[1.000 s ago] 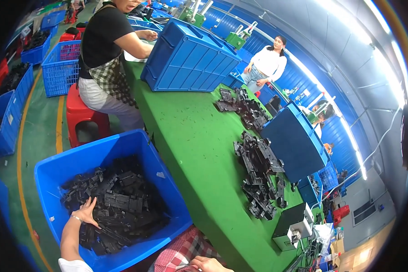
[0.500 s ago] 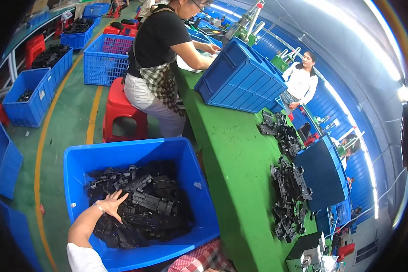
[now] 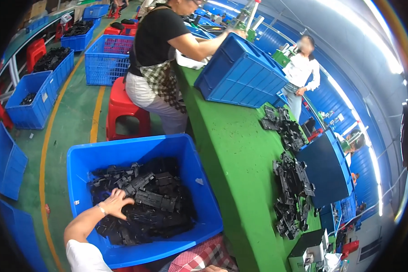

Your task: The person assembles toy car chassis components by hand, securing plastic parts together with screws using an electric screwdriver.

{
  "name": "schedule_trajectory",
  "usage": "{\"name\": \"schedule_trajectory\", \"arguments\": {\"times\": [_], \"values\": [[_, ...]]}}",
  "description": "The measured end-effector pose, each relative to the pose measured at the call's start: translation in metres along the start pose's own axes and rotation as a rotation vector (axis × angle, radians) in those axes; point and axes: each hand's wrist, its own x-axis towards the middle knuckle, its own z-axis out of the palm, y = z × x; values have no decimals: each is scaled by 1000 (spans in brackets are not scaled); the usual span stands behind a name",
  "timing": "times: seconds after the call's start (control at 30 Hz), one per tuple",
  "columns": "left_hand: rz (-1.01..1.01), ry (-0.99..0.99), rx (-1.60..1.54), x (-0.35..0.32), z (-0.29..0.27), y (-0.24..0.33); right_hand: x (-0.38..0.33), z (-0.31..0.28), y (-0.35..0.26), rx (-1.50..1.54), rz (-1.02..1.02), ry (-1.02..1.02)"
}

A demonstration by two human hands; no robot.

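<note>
A big blue bin (image 3: 199,181) stands on the floor to my left, half full of black plastic parts (image 3: 154,199). My left hand (image 3: 115,203) reaches into it and lies on the parts at the bin's left side, fingers spread, gripping nothing. A thin bracelet shows at the wrist. Only a sliver of my right hand (image 3: 213,269) shows at the lower edge, above a red checked cloth (image 3: 199,258); its fingers are hidden.
A long green table (image 3: 231,154) runs on my right, with piles of black parts (image 3: 290,190), a tilted blue crate (image 3: 242,75) and a dark blue box (image 3: 326,167). A person in black sits on a red stool (image 3: 122,109). Blue bins line the floor at left.
The view has swung left and down, so the bin sits more central. My left hand has slid further right across the black parts.
</note>
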Motion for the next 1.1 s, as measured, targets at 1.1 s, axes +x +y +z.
{"name": "schedule_trajectory", "arguments": {"times": [1.1], "values": [[-805, 380, 48, -62, 18, 178, -138, -121, 36, 244, 22, 681]]}}
